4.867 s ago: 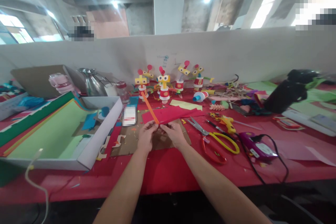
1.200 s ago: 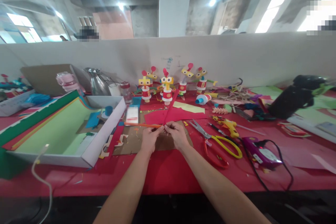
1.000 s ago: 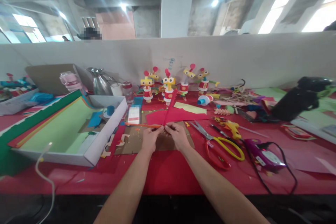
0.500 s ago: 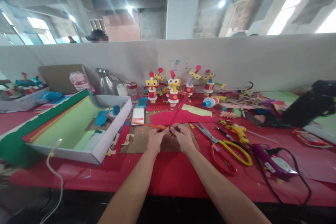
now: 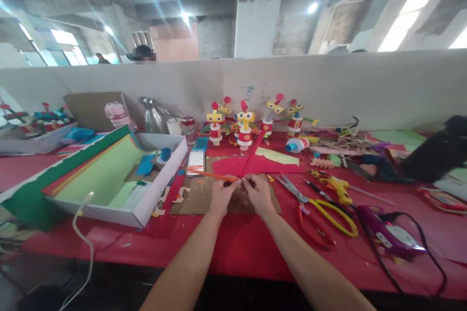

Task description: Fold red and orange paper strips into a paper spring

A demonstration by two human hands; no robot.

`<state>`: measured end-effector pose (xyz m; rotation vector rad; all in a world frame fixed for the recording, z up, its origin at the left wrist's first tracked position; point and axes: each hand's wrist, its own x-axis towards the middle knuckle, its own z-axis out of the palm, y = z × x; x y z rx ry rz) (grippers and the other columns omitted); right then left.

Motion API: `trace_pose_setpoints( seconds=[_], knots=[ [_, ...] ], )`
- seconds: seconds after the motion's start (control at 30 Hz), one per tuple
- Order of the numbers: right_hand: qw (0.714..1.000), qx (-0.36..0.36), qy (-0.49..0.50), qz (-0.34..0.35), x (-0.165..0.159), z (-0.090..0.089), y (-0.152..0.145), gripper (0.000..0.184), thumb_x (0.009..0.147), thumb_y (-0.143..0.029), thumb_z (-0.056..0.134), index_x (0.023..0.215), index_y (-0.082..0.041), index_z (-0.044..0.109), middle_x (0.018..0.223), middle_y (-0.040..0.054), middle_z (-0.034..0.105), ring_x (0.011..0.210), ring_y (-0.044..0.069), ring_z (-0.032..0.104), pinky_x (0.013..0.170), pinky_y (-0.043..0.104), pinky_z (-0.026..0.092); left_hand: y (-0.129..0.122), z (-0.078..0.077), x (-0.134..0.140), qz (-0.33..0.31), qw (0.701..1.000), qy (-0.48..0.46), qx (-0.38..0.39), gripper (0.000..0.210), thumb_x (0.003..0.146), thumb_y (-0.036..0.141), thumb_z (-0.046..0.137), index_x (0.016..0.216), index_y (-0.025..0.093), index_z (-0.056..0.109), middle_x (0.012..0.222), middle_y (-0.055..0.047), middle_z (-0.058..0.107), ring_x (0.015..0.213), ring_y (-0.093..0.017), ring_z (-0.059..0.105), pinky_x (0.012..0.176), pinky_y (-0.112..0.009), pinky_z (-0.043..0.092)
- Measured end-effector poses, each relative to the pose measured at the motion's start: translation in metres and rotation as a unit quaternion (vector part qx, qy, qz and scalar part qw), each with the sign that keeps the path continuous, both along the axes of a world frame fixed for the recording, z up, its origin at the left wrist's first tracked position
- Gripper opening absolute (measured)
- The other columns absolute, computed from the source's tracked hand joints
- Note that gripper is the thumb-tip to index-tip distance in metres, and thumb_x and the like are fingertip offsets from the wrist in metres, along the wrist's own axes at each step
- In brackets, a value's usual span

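My left hand (image 5: 223, 194) pinches an orange paper strip (image 5: 211, 175) that stretches out to the left. A red paper strip (image 5: 251, 155) rises up and to the right from between the fingers of my right hand (image 5: 258, 192). The two strips meet at my fingertips, which are close together; exactly how they join is hidden. Both hands are above a brown cardboard sheet (image 5: 195, 199). Just beyond them lie a piece of red paper (image 5: 228, 165) and a pale yellow sheet (image 5: 277, 157).
Yellow-and-red-handled scissors (image 5: 301, 198), a yellow glue gun (image 5: 341, 190) and a purple power box (image 5: 392, 233) lie to the right. At left stands a white box (image 5: 160, 175) holding coloured paper. Several paper-cup figures (image 5: 244, 136) stand at the back, near a tipped cup (image 5: 299, 145).
The whole view has shifted slightly, so things appear a little further right and lower. My hands stay together at the meeting point of the two strips.
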<state>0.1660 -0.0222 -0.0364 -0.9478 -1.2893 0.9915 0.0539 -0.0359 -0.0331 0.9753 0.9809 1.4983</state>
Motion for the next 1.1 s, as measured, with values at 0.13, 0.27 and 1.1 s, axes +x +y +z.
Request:
trace_pose_setpoints(
  seconds=[0.13, 0.27, 1.1],
  knots=[
    [0.999, -0.022, 0.023, 0.021, -0.001, 0.002, -0.002, 0.033, 0.068, -0.051, 0.067, 0.066, -0.019, 0.059, 0.054, -0.0009, 0.055, 0.047, 0.013, 0.047, 0.046, 0.025, 0.038, 0.001, -0.001, -0.001, 0.005, 1.0, -0.006, -0.013, 0.029, 0.057, 0.037, 0.076, 0.072, 0.013, 0.071, 0.065, -0.005, 0.068, 0.059, -0.016, 0.058, 0.062, -0.029, 0.045],
    [0.998, -0.03, 0.038, 0.036, -0.002, 0.003, -0.002, 0.033, 0.068, -0.051, 0.067, 0.072, -0.019, 0.06, 0.06, -0.0001, 0.058, 0.05, 0.013, 0.049, 0.046, 0.025, 0.039, 0.002, -0.001, -0.001, 0.026, 0.999, -0.022, -0.014, 0.028, 0.055, 0.035, 0.076, 0.072, 0.013, 0.071, 0.063, -0.004, 0.067, 0.062, -0.017, 0.06, 0.065, -0.029, 0.046],
    [0.999, 0.001, 0.025, -0.043, 0.005, -0.003, 0.004, 0.031, 0.071, -0.05, 0.063, 0.068, -0.02, 0.055, 0.053, -0.0022, 0.052, 0.047, 0.012, 0.043, 0.046, 0.025, 0.032, 0.001, -0.002, 0.0, 0.051, 0.992, 0.114, 0.035, 0.019, 0.064, 0.035, 0.069, 0.071, 0.017, 0.067, 0.067, -0.002, 0.064, 0.062, -0.014, 0.054, 0.061, -0.024, 0.041]
  ],
)
